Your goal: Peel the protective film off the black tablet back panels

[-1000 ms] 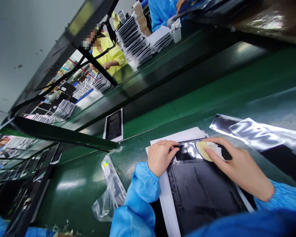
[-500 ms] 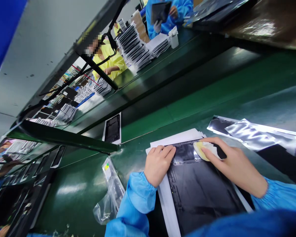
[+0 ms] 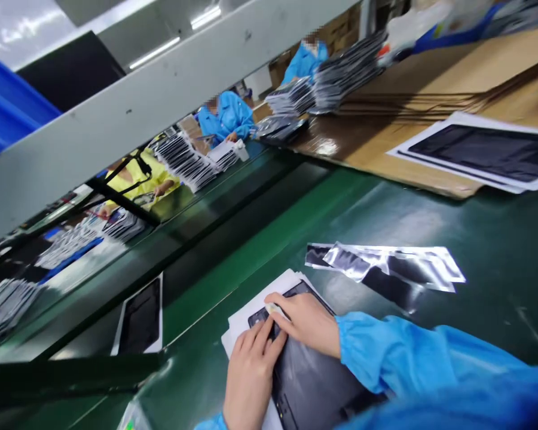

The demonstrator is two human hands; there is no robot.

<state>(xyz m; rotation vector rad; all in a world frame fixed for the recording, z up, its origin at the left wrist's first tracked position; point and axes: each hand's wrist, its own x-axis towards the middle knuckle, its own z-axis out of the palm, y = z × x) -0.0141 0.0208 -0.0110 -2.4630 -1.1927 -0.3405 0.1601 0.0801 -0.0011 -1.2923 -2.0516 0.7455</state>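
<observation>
A black tablet-like panel (image 3: 314, 376) lies on white sheets (image 3: 246, 316) in front of me. My right hand (image 3: 311, 322) is closed around a small white and pale yellow wiping pad (image 3: 275, 310), pressed near the panel's top left corner. Most of the pad is hidden by the fingers. My left hand (image 3: 253, 364) lies on the panel's left edge, fingers stretched out, their tips close to the pad.
Shiny film strips (image 3: 385, 269) lie beyond my right arm on the green bench. Another black panel (image 3: 138, 316) rests on the line at left. Brown cardboard (image 3: 430, 161) holds more panels (image 3: 488, 149). People in blue and yellow work behind stacked panels (image 3: 188, 158).
The view has swung to the right. My right hand has moved the pad from the panel's upper right to its upper left corner, close to my left hand.
</observation>
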